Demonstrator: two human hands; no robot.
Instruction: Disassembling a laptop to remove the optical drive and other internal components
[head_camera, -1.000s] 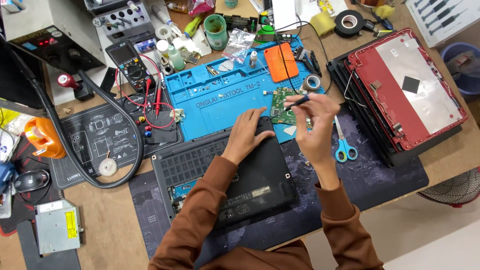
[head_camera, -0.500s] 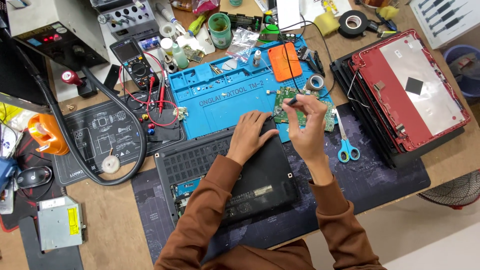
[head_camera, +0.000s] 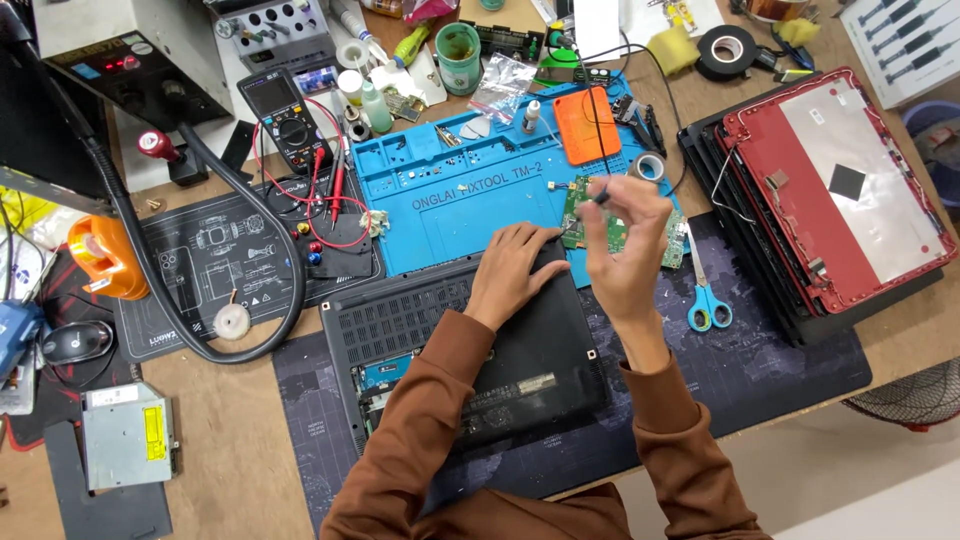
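A green circuit board (head_camera: 612, 228) lies on the right part of a blue silicone work mat (head_camera: 450, 215). My right hand (head_camera: 625, 250) hovers over the board, its fingers shut on a thin dark tool (head_camera: 598, 197) whose tip points down at the board. My left hand (head_camera: 515, 272) rests flat on the upper edge of an opened black laptop base (head_camera: 470, 345), fingertips touching the board's left edge. Both sleeves are brown.
A red laptop lid on a stack of black covers (head_camera: 830, 190) fills the right. Blue-handled scissors (head_camera: 705, 300) lie beside my right hand. A multimeter (head_camera: 285, 110), a black hose (head_camera: 200, 250), an orange case (head_camera: 587, 125), a tape roll (head_camera: 725, 48) and an optical drive (head_camera: 125, 432) surround the mats.
My right hand has lifted slightly and shifted over the board with the tool. My left hand has stayed at the board's left edge.
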